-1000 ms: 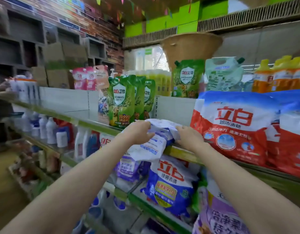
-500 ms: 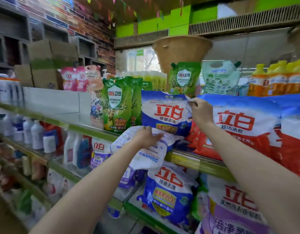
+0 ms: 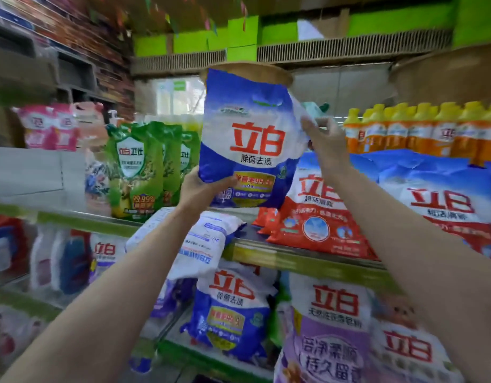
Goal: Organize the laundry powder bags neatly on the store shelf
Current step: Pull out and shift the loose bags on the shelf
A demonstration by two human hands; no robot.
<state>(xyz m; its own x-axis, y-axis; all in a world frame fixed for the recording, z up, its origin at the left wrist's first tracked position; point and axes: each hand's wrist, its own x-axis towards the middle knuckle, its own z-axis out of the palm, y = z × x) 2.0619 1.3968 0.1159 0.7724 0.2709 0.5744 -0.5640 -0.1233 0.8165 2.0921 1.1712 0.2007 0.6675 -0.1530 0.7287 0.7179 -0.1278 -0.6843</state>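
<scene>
— Where's the bag?

— I've got the blue-and-white plastic laundry powder bag (image 3: 247,139) upright above the green-edged metal shelf (image 3: 302,261). My left hand (image 3: 202,189) cups its bottom corner; my right hand (image 3: 325,139) pinches the top edge.

— Next?

— I'd set it standing beside the red-and-white powder bags (image 3: 318,211), label forward.

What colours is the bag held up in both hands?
Blue and white bag with red lettering, in the head view.
</scene>
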